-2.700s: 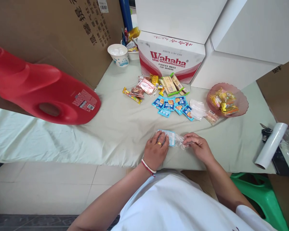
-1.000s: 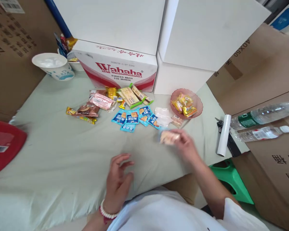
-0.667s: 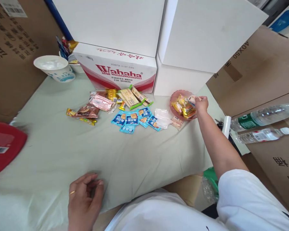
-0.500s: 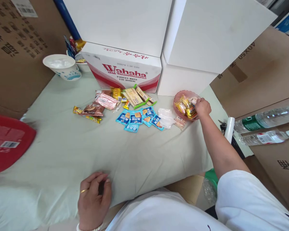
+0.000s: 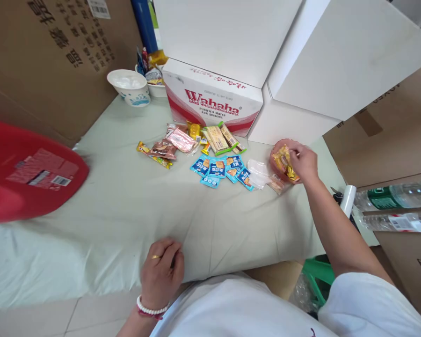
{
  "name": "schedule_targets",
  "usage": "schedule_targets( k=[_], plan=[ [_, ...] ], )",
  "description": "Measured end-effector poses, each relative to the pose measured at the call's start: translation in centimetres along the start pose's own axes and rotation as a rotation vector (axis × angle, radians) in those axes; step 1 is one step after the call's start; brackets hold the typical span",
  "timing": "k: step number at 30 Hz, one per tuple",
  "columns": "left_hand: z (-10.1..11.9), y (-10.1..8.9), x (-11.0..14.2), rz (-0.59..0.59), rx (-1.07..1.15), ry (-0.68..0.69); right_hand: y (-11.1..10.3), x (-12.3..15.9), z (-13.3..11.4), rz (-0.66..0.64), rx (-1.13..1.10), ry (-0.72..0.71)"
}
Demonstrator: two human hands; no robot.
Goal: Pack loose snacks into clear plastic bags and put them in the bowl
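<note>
My right hand reaches over the right side of a pink bowl, fingers pinched together. Whatever is between its fingertips is too small to make out. Gold and yellow wrapped snacks lie in the bowl, partly hidden by the hand. My left hand rests loosely curled at the table's front edge, with nothing visible in it. Left of the bowl are a small clear packet, a white packet and several blue snack packets. Green-edged cracker packs and a pink packet lie farther left.
A Wahaha water box and white boxes stand at the back. Paper cups, one a white cup, stand back left. A red container occupies the left side. Plastic bottles and a white roll lie right.
The view has swung left, so the table's contents appear farther right. My right hand stays at the bowl; the pale packet seen at its fingers before no longer shows there. My left hand remains curled.
</note>
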State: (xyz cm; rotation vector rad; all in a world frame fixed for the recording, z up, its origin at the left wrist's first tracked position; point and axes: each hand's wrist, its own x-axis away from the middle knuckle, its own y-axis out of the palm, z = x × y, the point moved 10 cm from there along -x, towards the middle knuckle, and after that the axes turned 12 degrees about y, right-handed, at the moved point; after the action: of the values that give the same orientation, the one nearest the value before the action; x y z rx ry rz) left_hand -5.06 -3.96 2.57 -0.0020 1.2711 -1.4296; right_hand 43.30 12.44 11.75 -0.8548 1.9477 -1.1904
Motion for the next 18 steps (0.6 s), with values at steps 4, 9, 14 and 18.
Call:
schedule_targets(
  k=[4, 9, 14, 18],
  plan=[
    [0.0, 0.5, 0.0, -0.047, 0.004, 0.003, 7.5, 3.9, -5.5, -0.339, 0.12, -0.059],
    [0.1, 0.3, -0.1, -0.04, 0.022, -0.021, 11.9, 5.8, -6.0, -0.45, 0.227, 0.008],
    [0.0, -0.3, 0.0, 0.015, 0.073, -0.055, 9.5, 7.1, -3.0, -0.349, -0.104, 0.009],
    [-0.4, 0.1, 0.2, -0.011, 0.08, -0.08, 7.1, 7.8, -1.1, -0.162, -0.294, 0.067]
  ],
)
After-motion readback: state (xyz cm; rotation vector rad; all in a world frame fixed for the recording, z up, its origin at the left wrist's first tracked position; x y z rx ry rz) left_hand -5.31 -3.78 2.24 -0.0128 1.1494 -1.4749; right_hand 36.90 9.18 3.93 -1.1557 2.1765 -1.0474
